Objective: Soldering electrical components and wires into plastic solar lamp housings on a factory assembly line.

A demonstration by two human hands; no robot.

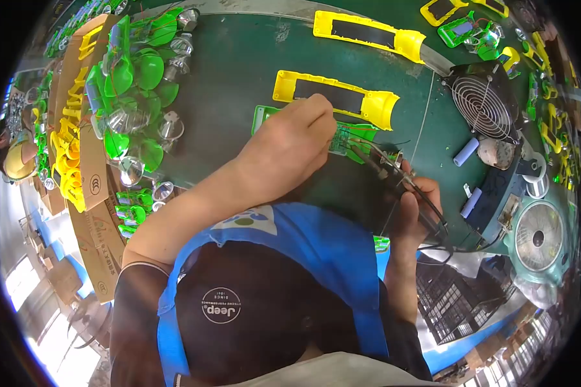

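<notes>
1. One green housing [366, 133] lies on the tabletop [226, 77] in front of me, its left end showing past my hand and its right end just below a yellow cover [337, 97]. I judge it light and stiff, a smooth plastic that may slide a little; its long side rims look like the best place to take hold.
2. My left fingers [317, 116] are bent and close together over the middle of the housing. Their tips are hidden beneath my hand, so I cannot tell whether they pinch something or only press.
3. Just right of them, a small circuit board [339, 142] shows in the housing. It is probably the fragile part, so I would steady it by its edges or through the plastic around it.
4. A dark pen-like tool [431, 208] slants from near the board down toward my right side. It looks slim and easy to carry; I cannot tell whether its tip touches the board.
5. My right fingers [426, 187] are clamped on that tool, with the thumb against one side.
6. Farther right, two blue cylindrical cells [466, 151] lie well apart from the housing.
</notes>
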